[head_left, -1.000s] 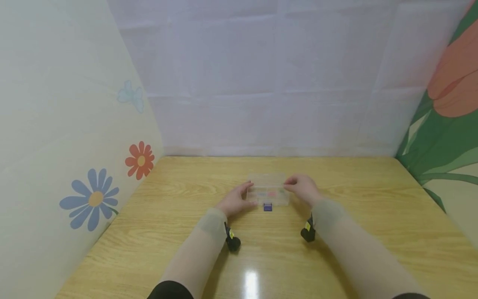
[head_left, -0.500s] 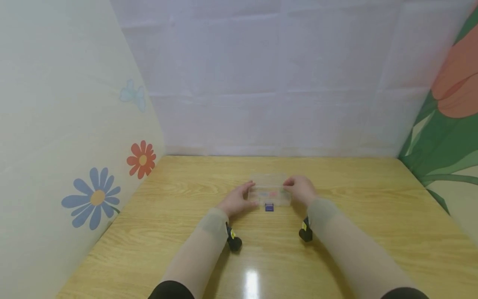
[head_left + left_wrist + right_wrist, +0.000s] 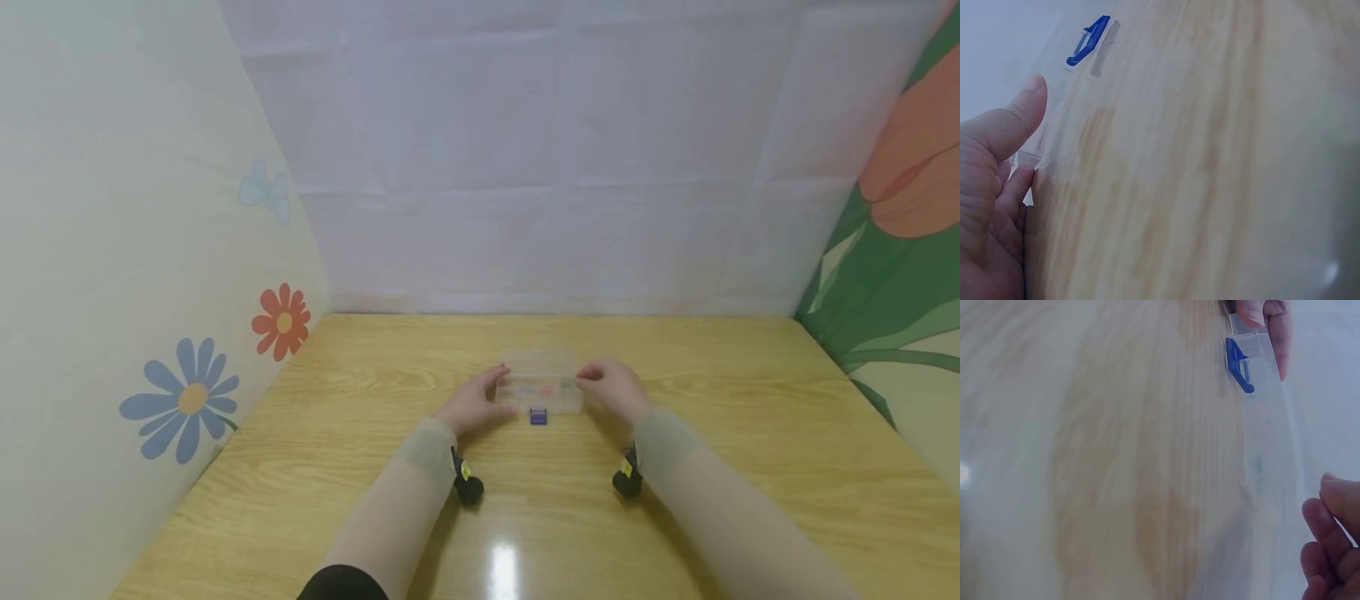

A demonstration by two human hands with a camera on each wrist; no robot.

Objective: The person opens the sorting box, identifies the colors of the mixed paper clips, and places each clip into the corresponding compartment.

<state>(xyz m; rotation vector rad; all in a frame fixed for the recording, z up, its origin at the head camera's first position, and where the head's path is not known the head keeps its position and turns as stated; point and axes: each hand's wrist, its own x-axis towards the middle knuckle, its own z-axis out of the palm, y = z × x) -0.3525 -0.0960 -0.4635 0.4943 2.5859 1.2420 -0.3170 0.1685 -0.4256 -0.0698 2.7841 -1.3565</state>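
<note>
A clear plastic compartment box [image 3: 561, 406] lies on the table with its clear lid [image 3: 536, 361] raised at the back. A blue latch [image 3: 538, 417] hangs at the front. Small bluish, pink and green bits show faintly inside; their kind is unclear. My left hand [image 3: 474, 402] holds the box's left end, thumb at the front and fingers behind. My right hand [image 3: 615, 389] hovers by the right end, its fingers loosely bent. In the right wrist view, nothing shows between the thumb and the index finger [image 3: 1322, 522].
The wood-grain table [image 3: 360, 367] spreads around the box. A pale cloth [image 3: 480, 167] backs it, and flower-printed panels [image 3: 180, 250] stand at both sides. Black wrist cameras [image 3: 470, 490] hang under both wrists.
My right hand has shifted slightly to the right and nearer to me, off the lid's edge. My left hand and the box stay in place.
</note>
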